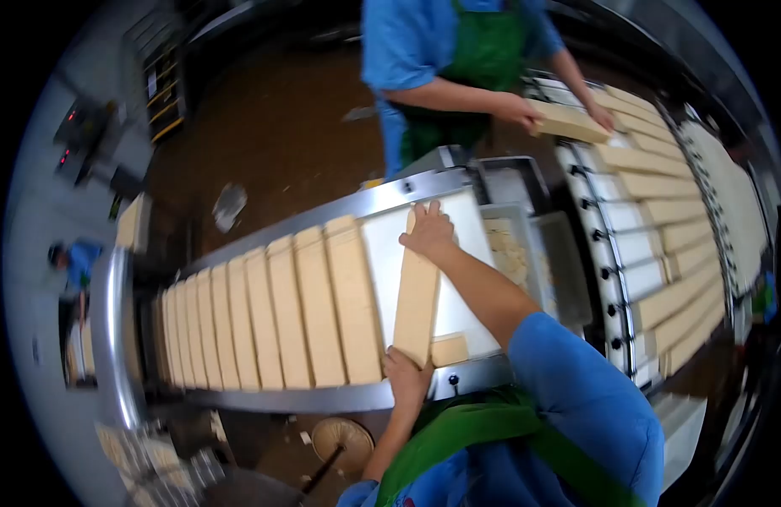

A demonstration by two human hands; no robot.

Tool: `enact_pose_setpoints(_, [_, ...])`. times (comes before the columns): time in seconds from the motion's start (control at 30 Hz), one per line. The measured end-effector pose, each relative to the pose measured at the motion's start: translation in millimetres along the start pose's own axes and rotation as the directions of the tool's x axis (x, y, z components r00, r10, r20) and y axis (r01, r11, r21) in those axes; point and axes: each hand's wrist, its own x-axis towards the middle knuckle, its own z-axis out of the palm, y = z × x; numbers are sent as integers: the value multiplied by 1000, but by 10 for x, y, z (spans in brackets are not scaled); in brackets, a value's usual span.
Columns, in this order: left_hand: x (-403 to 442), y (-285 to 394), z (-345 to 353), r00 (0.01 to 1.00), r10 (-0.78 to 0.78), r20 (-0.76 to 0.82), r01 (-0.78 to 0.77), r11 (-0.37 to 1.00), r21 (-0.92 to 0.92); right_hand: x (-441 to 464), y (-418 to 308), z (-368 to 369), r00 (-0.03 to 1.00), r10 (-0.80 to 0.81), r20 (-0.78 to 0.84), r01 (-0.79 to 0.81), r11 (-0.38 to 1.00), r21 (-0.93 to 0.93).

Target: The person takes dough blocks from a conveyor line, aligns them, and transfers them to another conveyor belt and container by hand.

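Slab (pixel 417 291), long and pale, spans the white counter (pixel 382 253), to the right of a row of similar slabs (pixel 313 304); whether it is lifted, I cannot tell. It runs between the two hands: the right hand (pixel 431 232) grips its far end, thumb at the left edge, and the left hand (pixel 407 376) clasps the near end. One small block (pixel 450 350) sits just beside that end.
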Motion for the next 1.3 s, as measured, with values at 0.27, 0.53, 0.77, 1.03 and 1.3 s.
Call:
enact_pose_setpoints(0.27, [183, 515, 213, 976, 175, 133, -179, 984, 20, -359, 1335, -214, 946, 319, -50, -264, 853, 450])
enact_pose_setpoints(0.53, [26, 1849, 490, 823, 568, 13, -559, 812, -167, -1600, 3256, -709, 590, 721, -363, -129, 528, 839])
enact_pose_setpoints(0.77, [-308, 3145, 933, 553, 833, 9, -786, 525, -325, -2002, 5202, -1034, 527, 824, -206, -708, 560, 430])
enact_pose_setpoints(1.03, [-485, 3605, 1313, 547, 789, 280, -648, 611, -455, -1682, 6258, -1139, 623, 780, -66, -711, 599, 368])
enact_pose_setpoints(1.3, [-501, 3800, 1698, 548, 775, 317, -636, 631, -444, -1644, 6558, -1014, 570, 773, -277, -696, 634, 337])
